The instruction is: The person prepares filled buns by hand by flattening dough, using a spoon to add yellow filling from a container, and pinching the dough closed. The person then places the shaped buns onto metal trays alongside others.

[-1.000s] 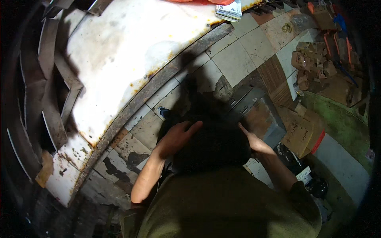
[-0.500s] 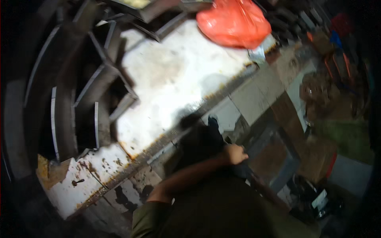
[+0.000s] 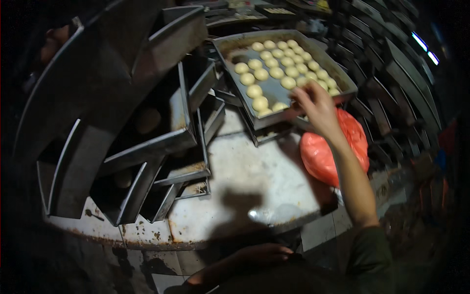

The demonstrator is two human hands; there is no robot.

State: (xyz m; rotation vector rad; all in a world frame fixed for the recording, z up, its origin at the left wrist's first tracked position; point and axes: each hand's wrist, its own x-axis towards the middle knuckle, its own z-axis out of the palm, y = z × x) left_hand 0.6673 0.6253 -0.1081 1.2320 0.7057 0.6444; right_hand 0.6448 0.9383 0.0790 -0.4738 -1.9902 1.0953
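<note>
My right hand (image 3: 316,100) reaches over the near right side of a metal tray (image 3: 274,116). Its fingers are bent and drawn together above the rim, and whatever they may hold is hidden. Pale round dough balls (image 3: 288,82) lie in loose rows in the tray, with a bare patch of grey metal toward the left. Down by my body, my left hand (image 3: 269,252) rests in shadow with its fingers stretched out and nothing visible in them. Below my right forearm sits a tied red plastic bag (image 3: 320,154).
Deep metal trays (image 3: 147,152) lean stacked and crisscrossed at the left, with round shapes dimly visible inside. The white worktop (image 3: 245,161) has a rusty, stained front edge. More dark trays (image 3: 382,98) are piled at the right. Part of a person (image 3: 58,36) shows at the far left.
My view has swung up and left, bringing the tray of dough balls into sight. My right hand has come up over that tray, while my left lies low near my body.
</note>
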